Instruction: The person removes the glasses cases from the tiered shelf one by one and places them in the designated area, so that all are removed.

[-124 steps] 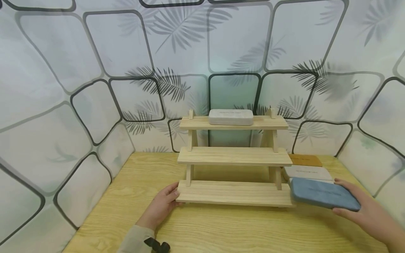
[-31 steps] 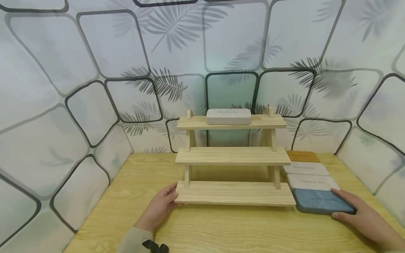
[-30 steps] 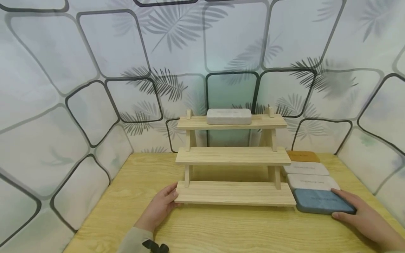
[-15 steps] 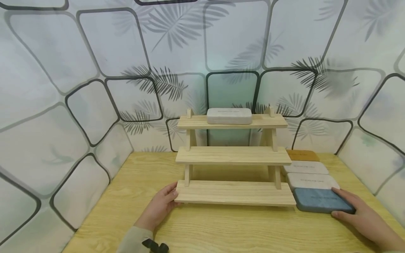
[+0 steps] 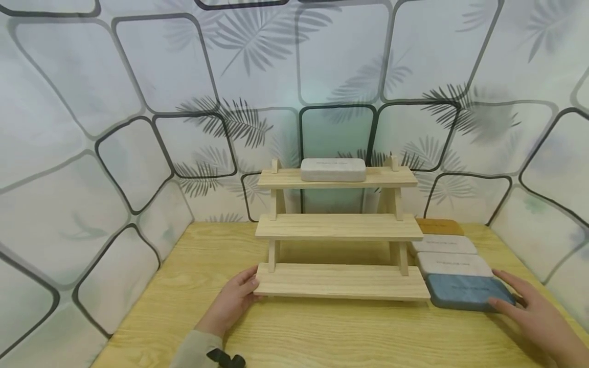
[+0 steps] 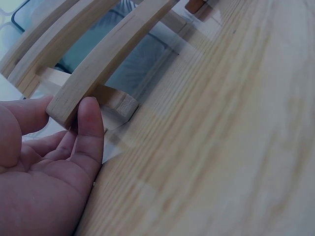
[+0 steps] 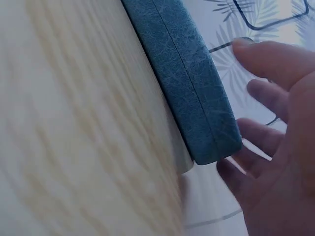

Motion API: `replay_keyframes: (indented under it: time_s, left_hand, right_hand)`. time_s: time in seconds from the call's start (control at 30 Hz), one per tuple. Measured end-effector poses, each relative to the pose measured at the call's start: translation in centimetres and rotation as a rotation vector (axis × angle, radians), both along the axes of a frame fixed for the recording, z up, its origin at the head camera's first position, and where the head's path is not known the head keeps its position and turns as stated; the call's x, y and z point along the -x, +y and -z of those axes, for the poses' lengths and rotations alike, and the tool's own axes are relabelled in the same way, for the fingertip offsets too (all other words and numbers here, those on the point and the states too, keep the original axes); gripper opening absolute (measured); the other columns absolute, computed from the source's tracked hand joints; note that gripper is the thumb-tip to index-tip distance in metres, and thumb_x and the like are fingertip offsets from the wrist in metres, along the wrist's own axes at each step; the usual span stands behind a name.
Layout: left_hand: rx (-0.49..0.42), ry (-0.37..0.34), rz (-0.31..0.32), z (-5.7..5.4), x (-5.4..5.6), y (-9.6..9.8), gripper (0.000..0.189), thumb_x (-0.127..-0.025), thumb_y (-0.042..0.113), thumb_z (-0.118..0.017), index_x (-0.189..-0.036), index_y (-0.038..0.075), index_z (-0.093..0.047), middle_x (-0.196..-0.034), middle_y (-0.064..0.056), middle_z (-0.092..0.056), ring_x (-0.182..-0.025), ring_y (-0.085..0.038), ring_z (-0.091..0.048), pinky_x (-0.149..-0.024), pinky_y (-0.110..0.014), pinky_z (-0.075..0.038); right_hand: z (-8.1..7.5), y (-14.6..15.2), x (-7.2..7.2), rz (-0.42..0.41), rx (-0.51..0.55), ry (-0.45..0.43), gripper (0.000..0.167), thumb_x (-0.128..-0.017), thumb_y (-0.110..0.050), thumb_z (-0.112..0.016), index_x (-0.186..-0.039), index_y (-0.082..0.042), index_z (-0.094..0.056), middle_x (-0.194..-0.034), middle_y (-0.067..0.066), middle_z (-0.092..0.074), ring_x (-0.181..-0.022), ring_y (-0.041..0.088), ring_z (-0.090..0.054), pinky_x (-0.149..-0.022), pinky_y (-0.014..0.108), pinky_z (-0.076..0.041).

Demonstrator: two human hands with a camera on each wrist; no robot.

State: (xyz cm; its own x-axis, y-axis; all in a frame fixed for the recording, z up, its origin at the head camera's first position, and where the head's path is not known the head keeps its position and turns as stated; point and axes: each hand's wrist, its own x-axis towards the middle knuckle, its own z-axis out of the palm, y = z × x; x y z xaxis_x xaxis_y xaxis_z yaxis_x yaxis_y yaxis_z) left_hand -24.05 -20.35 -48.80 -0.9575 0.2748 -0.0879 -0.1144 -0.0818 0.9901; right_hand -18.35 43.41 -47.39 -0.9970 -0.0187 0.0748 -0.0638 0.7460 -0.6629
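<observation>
A three-tier wooden display stand [image 5: 340, 281] stands mid-table in the head view. My left hand [image 5: 235, 299] pinches the left end of its bottom shelf; in the left wrist view the thumb and fingers lie on either side of the board [image 6: 98, 64]. On the right, a blue glasses case [image 5: 465, 291] lies flat on the table. Spread fingers of my right hand [image 5: 536, 314] surround its right end; the right wrist view shows the thumb raised off the blue case [image 7: 187, 78], and whether any fingertip touches it is hard to tell.
Two off-white cases [image 5: 454, 264] and an orange case [image 5: 440, 226] lie in a row behind the blue one, right of the stand. Another off-white case [image 5: 333, 170] sits on the top shelf. Patterned cloth walls [image 5: 211, 143] enclose the wooden table [image 5: 322, 332].
The blue case, held raised and tilted at first, came down to lie flat before the off-white cases. My right hand has since loosened its grip and shifted slightly right. The left hand stays put.
</observation>
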Motion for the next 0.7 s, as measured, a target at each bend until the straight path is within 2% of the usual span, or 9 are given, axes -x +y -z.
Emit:
replay_keyframes:
  time_s: [0.23, 0.3, 0.37, 0.4, 0.47, 0.57, 0.6, 0.63, 0.7]
  left_hand:
    - [-0.005, -0.007, -0.010, -0.2, 0.1, 0.0, 0.059, -0.109, 0.018, -0.048, -0.156, -0.007, -0.025, -0.153, -0.034, -0.033, -0.122, -0.028, -0.055, -0.094, -0.036, -0.051]
    - [-0.008, -0.005, -0.009, -0.2, 0.1, 0.0, 0.059, -0.109, 0.017, -0.049, -0.156, -0.007, -0.024, -0.153, -0.034, -0.033, -0.121, -0.028, -0.055, -0.093, -0.036, -0.052]
    - [-0.013, -0.002, -0.006, -0.1, 0.2, 0.0, 0.060, -0.108, 0.017, -0.049, -0.157, -0.007, -0.024, -0.153, -0.034, -0.033, -0.122, -0.028, -0.055, -0.093, -0.037, -0.051]
    - [-0.014, -0.001, -0.003, -0.1, 0.3, 0.1, 0.060, -0.108, 0.018, -0.049, -0.157, -0.007, -0.024, -0.153, -0.034, -0.033, -0.122, -0.028, -0.055, -0.093, -0.037, -0.051]
    - [-0.017, -0.001, 0.003, 0.0, 0.4, 0.1, 0.061, -0.108, 0.018, -0.050, -0.157, -0.008, -0.023, -0.154, -0.034, -0.032, -0.122, -0.028, -0.055, -0.093, -0.037, -0.051]
    - [-0.015, -0.002, 0.007, 0.2, 0.3, 0.1, 0.061, -0.108, 0.019, -0.050, -0.157, -0.008, -0.023, -0.154, -0.034, -0.032, -0.123, -0.029, -0.055, -0.094, -0.037, -0.051]
    - [-0.015, -0.004, 0.006, 0.2, 0.3, 0.1, 0.061, -0.108, 0.018, -0.049, -0.157, -0.008, -0.023, -0.154, -0.034, -0.032, -0.123, -0.029, -0.055, -0.094, -0.037, -0.051]
    - [-0.012, -0.003, 0.006, 0.2, 0.3, 0.0, 0.061, -0.108, 0.019, -0.049, -0.156, -0.008, -0.023, -0.154, -0.034, -0.032, -0.123, -0.029, -0.055, -0.094, -0.037, -0.051]
    - [-0.010, -0.003, 0.002, 0.1, 0.2, 0.0, 0.061, -0.108, 0.018, -0.049, -0.156, -0.008, -0.023, -0.154, -0.034, -0.032, -0.123, -0.029, -0.055, -0.094, -0.037, -0.051]
  right_hand:
    - [-1.1, -1.7, -0.4, 0.000, 0.038, 0.036, 0.078, -0.106, -0.035, -0.056, -0.163, -0.004, -0.012, -0.160, 0.037, -0.006, -0.139, 0.062, -0.008, -0.104, 0.072, -0.015]
    - [-1.4, -2.2, -0.4, -0.010, 0.019, 0.075, 0.076, -0.105, -0.033, -0.058, -0.163, -0.006, -0.016, -0.161, 0.036, -0.010, -0.141, 0.059, -0.012, -0.119, 0.050, -0.017]
    - [-1.6, -2.8, -0.5, -0.027, 0.003, 0.117, 0.074, -0.104, -0.030, -0.060, -0.163, -0.009, -0.019, -0.161, 0.034, -0.014, -0.142, 0.054, -0.014, -0.120, 0.032, -0.018]
    - [-1.7, -3.1, -0.5, -0.032, -0.008, 0.135, 0.074, -0.104, -0.029, -0.060, -0.163, -0.011, -0.020, -0.161, 0.033, -0.015, -0.143, 0.052, -0.015, -0.116, 0.017, -0.016]
    - [-2.0, -3.6, -0.6, -0.046, -0.031, 0.175, 0.073, -0.103, -0.028, -0.062, -0.163, -0.014, -0.023, -0.161, 0.031, -0.020, -0.147, 0.038, -0.017, -0.097, -0.002, -0.015]
    - [-2.5, -4.4, -0.6, -0.073, -0.044, 0.198, 0.072, -0.103, -0.027, -0.063, -0.163, -0.021, -0.024, -0.162, 0.027, -0.021, -0.148, 0.013, -0.016, -0.097, -0.002, -0.015]
    - [-2.8, -4.7, -0.6, -0.080, -0.054, 0.211, 0.072, -0.102, -0.027, -0.064, -0.163, -0.024, -0.024, -0.162, 0.025, -0.022, -0.146, 0.003, -0.015, -0.087, -0.005, -0.014]
    - [-3.0, -5.0, -0.5, -0.091, -0.057, 0.223, 0.072, -0.102, -0.027, -0.064, -0.163, -0.025, -0.025, -0.162, 0.024, -0.024, -0.143, -0.004, -0.014, -0.087, -0.005, -0.015]
    - [-3.6, -5.7, -0.4, -0.113, -0.054, 0.235, 0.072, -0.102, -0.026, -0.065, -0.162, -0.028, -0.025, -0.163, 0.020, -0.023, -0.140, -0.010, -0.014, -0.088, -0.005, -0.016]
